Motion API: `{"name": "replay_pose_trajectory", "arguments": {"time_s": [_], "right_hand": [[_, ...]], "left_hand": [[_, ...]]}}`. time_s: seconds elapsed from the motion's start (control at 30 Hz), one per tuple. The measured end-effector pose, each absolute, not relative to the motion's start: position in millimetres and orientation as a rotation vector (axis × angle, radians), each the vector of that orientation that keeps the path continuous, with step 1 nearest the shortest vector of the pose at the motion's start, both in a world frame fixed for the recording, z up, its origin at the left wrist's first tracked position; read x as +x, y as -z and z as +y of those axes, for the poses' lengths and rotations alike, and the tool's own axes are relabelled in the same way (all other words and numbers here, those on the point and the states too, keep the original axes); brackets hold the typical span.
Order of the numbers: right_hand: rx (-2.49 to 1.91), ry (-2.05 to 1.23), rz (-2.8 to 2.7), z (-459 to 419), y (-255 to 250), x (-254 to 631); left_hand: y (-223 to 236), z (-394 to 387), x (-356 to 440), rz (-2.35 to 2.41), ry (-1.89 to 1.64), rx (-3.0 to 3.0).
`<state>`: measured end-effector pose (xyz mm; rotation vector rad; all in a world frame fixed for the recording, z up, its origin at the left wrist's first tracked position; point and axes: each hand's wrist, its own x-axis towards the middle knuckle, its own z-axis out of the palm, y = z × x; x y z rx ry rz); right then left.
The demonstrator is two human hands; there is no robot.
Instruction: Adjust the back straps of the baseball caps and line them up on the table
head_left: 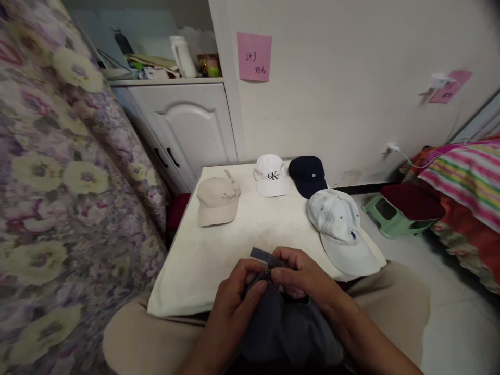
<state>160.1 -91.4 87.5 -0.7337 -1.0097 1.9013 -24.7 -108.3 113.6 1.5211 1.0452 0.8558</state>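
A dark grey cap (285, 328) is between my hands over my lap, at the table's near edge. My left hand (240, 294) pinches it beside the buckle of its back strap. The fingers of my right hand (300, 273) are closed on the strap (262, 255), whose loose end sticks out to the left. Much of the buckle is hidden by my fingers. On the table lie a beige cap (216, 198) at left, a white cap (269, 172) with black letters, a navy cap (307, 174), and a pale, washed-looking cap (338, 219) at right.
The low table (265, 224) has a cream cover and stands against the wall. A flowered curtain (78, 182) hangs at left, near a white cabinet (187, 120). On the right are a green stool (390, 213) with a red top and a striped bedspread (469, 172).
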Motion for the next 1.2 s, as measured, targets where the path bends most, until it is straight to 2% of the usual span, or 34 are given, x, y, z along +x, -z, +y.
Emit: {"name": "replay_pose_trajectory", "arguments": {"time_s": [0.2,0.47,0.87,1.2], "right_hand": [[-0.717,-1.933,-0.997,-82.4,-89.4,156.8],[-0.791,-1.661,-1.159,-74.9,-97.7,154.0],[-0.945,-1.472,-1.284,-71.9,-98.6,156.1],[-0.988,-1.441,-1.167,-65.0,-98.5,149.5]], "left_hand": [[-119.5,-99.4,-24.0,1.110,-0.833,1.610],[-125.5,-84.1,-18.5,1.179,-0.859,1.674],[-117.2,-79.2,-13.5,1.101,-0.917,1.479],[-104.2,-83.8,-7.5,1.427,-1.072,2.069]]}}
